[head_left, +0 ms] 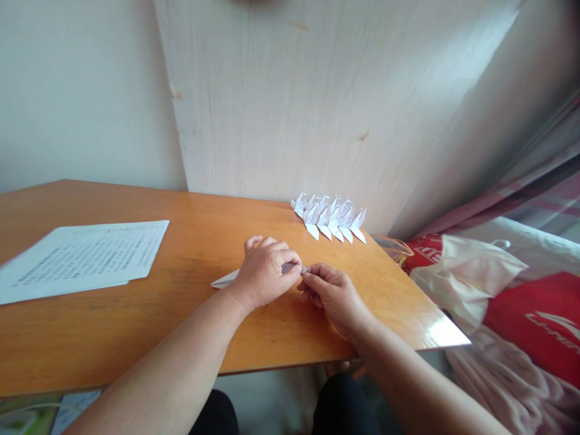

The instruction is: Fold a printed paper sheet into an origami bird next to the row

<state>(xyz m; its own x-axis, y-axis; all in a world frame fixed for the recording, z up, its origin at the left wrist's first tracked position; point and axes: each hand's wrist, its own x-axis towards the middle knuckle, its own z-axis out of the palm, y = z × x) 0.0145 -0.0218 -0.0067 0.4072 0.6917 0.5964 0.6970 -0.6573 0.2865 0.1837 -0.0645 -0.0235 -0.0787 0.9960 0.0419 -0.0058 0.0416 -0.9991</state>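
Over the middle of the wooden table (190,326), my left hand (265,275) is closed around a piece of white folded paper (225,280). One long, pointed end of it sticks out to the left and lies close to the tabletop. My right hand (333,296) pinches the paper's other end between thumb and fingertips, just right of the left thumb. Both hands nearly touch, and most of the paper is hidden beneath the left fingers.
Several folded paper figures (334,219) with pointed tips stand in rows by the back wall. Printed sheets (90,257) lie at the left. Past the table's right edge are red bags (539,314), a white plastic bag (466,272) and pink cloth (502,368).
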